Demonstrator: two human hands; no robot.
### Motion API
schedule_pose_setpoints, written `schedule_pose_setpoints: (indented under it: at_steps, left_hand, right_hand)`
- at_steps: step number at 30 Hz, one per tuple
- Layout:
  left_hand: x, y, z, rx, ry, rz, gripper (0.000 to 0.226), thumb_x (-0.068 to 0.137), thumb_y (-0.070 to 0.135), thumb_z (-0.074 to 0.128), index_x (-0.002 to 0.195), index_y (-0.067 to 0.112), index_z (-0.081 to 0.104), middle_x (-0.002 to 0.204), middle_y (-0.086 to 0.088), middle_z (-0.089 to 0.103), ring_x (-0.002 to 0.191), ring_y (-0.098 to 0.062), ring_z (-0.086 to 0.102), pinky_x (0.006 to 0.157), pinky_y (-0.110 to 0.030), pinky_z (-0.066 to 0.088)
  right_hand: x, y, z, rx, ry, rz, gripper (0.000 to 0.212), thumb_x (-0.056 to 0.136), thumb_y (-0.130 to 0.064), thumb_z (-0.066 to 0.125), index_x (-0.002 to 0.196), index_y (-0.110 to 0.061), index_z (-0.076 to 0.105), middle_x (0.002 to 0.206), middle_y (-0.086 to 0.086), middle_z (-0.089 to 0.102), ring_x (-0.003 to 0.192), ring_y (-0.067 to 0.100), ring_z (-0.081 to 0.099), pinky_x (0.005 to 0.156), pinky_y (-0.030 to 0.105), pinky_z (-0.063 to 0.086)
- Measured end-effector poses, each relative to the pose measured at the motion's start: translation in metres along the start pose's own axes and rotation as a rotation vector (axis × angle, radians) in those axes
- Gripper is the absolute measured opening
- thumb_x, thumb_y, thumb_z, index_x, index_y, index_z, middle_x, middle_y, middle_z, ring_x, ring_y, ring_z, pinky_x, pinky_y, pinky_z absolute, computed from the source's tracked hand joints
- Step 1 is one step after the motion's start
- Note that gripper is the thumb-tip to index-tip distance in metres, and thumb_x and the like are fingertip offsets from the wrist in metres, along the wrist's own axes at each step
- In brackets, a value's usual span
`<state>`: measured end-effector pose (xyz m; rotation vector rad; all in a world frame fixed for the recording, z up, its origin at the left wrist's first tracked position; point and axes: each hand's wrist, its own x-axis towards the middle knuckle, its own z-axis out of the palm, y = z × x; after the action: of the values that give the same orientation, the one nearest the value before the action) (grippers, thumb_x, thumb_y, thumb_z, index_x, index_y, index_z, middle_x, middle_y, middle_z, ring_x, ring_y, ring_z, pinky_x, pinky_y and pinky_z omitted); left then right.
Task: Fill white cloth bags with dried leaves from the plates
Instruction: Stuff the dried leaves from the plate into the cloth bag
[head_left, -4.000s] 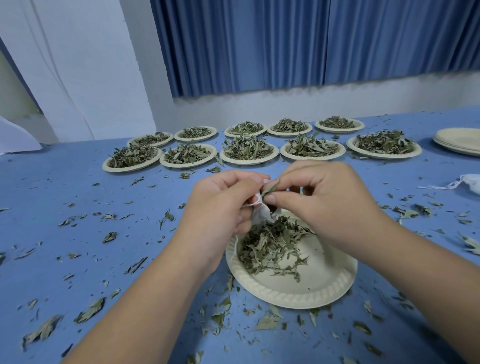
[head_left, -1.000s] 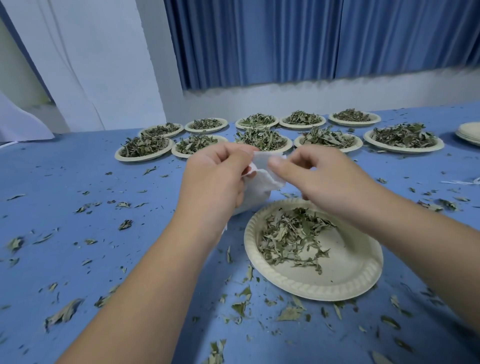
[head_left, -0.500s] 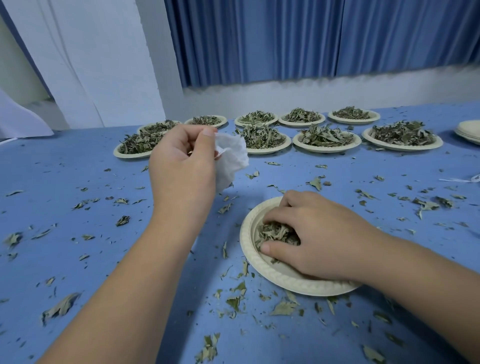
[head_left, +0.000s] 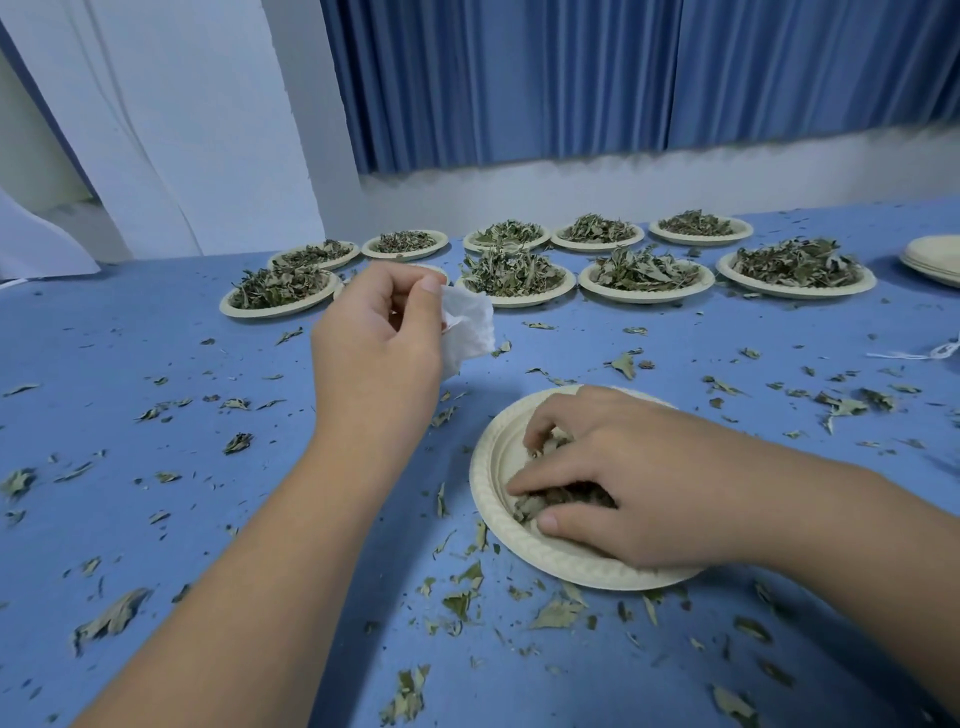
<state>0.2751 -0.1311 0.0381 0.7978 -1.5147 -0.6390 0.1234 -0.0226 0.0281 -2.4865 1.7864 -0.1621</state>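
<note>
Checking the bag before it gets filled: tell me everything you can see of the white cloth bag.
The white cloth bag is small, thin and crumpled. The left hand pinches its upper edge between thumb and fingers, holding it above the blue table; it hangs at that hand's right, partly hidden behind it. Its mouth and contents cannot be made out. The right hand, gripping dried leaves in the near plate, does not touch it.

The right hand (head_left: 623, 483) has let go of the small white cloth bag (head_left: 470, 327) and dropped onto the near pale paper plate (head_left: 488, 499), its fingers (head_left: 563, 418) now curled over the dried green leaves (head_left: 566, 493), bunching them. The left hand (head_left: 379, 338) has carried the bag left and farther away, off the plate.
</note>
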Motion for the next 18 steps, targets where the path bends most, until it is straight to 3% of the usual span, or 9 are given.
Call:
schedule_pose_setpoints:
  at_steps: [5,10,18]
  left_hand:
    - [-0.002,0.0,0.0,0.018,-0.041,0.033,0.02,0.095,0.019,0.058,0.077,0.027,0.064,0.061,0.024,0.057,0.06,0.004,0.051,0.058,-0.01,0.039]
    - [-0.005,0.002,0.002,0.048,-0.069,0.032,0.02,0.095,0.02,0.058,0.078,0.029,0.064,0.064,0.021,0.059,0.064,0.002,0.054,0.062,-0.014,0.044]
    - [-0.009,0.003,0.004,0.072,-0.127,0.015,0.016,0.095,0.021,0.057,0.081,0.026,0.065,0.076,0.013,0.064,0.068,-0.009,0.059,0.058,-0.016,0.045]
  right_hand:
    - [-0.011,0.009,-0.013,0.049,-0.005,0.074,0.037,0.086,-0.06,0.049,0.122,-0.054,0.053,0.125,-0.031,0.032,0.113,-0.008,0.026,0.093,0.023,0.032]
    - [-0.014,-0.003,-0.012,-0.023,0.081,0.27,0.067,0.071,-0.076,0.025,0.131,-0.05,0.039,0.116,-0.026,0.033,0.097,0.0,0.042,0.076,0.026,0.039]
    - [-0.005,-0.021,0.009,-0.051,0.06,0.34,0.047,0.089,-0.063,0.04,0.123,-0.034,0.055,0.118,-0.011,0.039,0.104,0.013,0.049,0.073,0.029,0.042]
